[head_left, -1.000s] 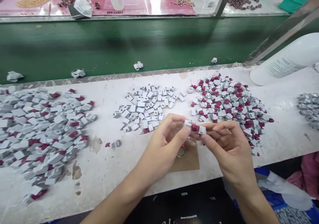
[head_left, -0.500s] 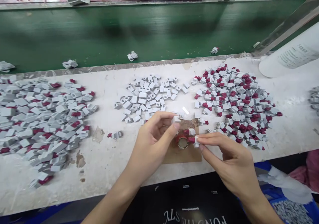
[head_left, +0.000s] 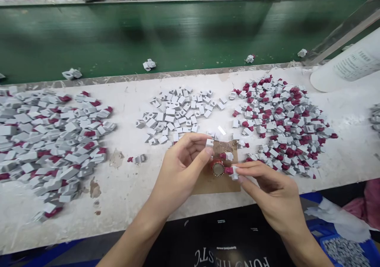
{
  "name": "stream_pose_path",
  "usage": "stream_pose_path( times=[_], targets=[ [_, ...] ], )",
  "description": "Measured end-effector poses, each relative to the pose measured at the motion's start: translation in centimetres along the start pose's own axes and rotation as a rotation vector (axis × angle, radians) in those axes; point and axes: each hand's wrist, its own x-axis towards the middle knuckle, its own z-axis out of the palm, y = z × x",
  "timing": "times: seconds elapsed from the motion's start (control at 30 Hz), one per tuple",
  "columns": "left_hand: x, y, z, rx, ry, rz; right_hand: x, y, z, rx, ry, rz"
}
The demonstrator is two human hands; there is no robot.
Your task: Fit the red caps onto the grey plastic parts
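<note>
And here at the round red fixture [head_left: 218, 169] on the brown board [head_left: 215, 184], both hands are busy: the left hand [head_left: 181, 172] has a grey block [head_left: 209, 142] pinched between thumb and fingers at 11 o'clock from the fixture, while the right hand [head_left: 268, 192], at 3 o'clock, grips the grey part of a two-tone piece [head_left: 234, 173], its maroon end aimed at the fixture; whether they touch, I can't tell! A second maroon-and-grey piece [head_left: 228, 156] lies on the board at 1 o'clock, near the fixture. Look out to the worktop [head_left: 124, 199]: plain grey blocks [head_left: 170, 112] are scattered at 11, a heaped mixed pile [head_left: 282, 130] sits at 2, and the big left pile [head_left: 59, 140] sprawls at 9, with a lone piece [head_left: 139, 159] between it and the left hand. Beyond, at 12, runs the green strip [head_left: 133, 33], and a white bottle [head_left: 346, 67] leans in at 2
</note>
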Motion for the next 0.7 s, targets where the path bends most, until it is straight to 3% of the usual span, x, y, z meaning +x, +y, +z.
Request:
stream_pose_path(
  times=[0.13,0.27,0.6,0.7],
  targets=[
    [0.1,0.6,0.9,-0.107,-0.135,-0.021,1.4,-0.5,0.1,0.288,0.116,0.127],
    [0.4,1.2,1.9,-0.166,-0.192,0.003,2.9,-0.8,0.4,0.436,0.136,0.178],
    [1.3,0.8,2.1,-0.177,-0.219,0.017,3.5,-0.7,0.3,0.4,0.117,0.162],
    [1.3,0.6,1.7,-0.15,-0.251,0.025,3.7,-0.7,-0.2,0.303,0.053,0.143]
  ],
)
